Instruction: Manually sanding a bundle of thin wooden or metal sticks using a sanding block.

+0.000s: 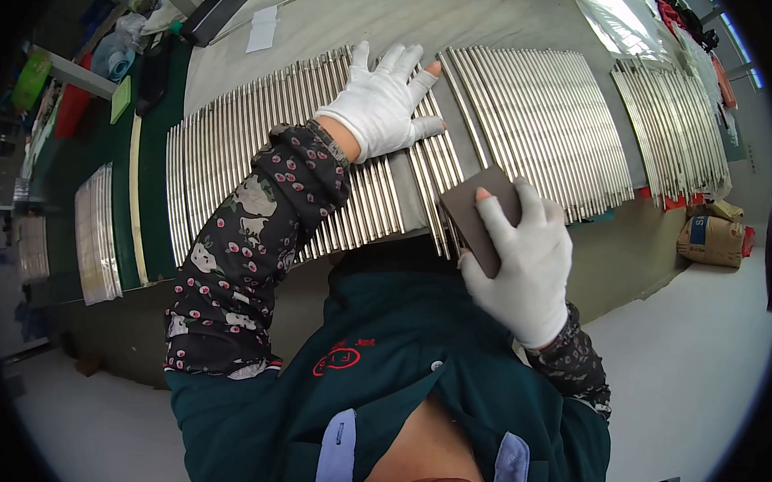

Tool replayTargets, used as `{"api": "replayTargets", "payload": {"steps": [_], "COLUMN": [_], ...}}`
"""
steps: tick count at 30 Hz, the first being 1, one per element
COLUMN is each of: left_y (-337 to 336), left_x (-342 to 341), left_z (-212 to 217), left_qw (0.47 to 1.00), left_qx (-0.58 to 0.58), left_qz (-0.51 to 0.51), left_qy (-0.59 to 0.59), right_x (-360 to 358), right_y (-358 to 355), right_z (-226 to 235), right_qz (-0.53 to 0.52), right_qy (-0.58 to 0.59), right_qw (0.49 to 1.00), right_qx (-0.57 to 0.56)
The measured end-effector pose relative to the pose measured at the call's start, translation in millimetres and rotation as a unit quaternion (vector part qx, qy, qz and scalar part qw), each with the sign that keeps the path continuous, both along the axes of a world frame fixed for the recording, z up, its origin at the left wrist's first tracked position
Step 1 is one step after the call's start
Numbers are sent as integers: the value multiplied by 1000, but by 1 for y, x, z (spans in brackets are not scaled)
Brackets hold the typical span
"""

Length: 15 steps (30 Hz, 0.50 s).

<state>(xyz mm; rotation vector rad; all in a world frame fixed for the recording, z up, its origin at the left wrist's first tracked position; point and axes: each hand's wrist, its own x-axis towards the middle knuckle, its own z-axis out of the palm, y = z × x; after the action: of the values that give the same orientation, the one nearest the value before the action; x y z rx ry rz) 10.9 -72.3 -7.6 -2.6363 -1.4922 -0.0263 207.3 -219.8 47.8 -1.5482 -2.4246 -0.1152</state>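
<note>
The left hand (pixel 385 99) lies flat with fingers spread wide on the metal rods (pixel 234 161). The right hand (pixel 527 260) holds a brown sanding pad (pixel 478 210) against one rod.

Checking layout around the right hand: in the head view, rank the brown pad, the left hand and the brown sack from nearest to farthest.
From the right hand:
1. Brown pad, held in that hand.
2. Left hand, up-left, flat on the metal rods.
3. Brown sack, far right on the floor.

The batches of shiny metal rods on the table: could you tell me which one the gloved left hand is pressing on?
The left hand lies flat on the widest, leftmost central batch of metal rods; the other batches lie untouched.
</note>
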Motion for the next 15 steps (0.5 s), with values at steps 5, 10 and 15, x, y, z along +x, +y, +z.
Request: {"api": "replayTargets", "payload": {"steps": [5,10,15], "left_y": [1,6,7], "left_x": [1,8,10], "left_z": [-1,0,1], "left_qw": [1000,1000,1000], "left_qx": [16,0,2], "left_qz": [-7,-6,-10], "left_qy": [9,11,2], "right_x": [33,28,23], "right_y": [-27,-37,-37], "right_z": [-1,-8,-10], "right_qz": [-74,-68,-58], "right_qy": [28,55,50], "right_qw": [996,996,997], "right_qx": [38,27,9]}}
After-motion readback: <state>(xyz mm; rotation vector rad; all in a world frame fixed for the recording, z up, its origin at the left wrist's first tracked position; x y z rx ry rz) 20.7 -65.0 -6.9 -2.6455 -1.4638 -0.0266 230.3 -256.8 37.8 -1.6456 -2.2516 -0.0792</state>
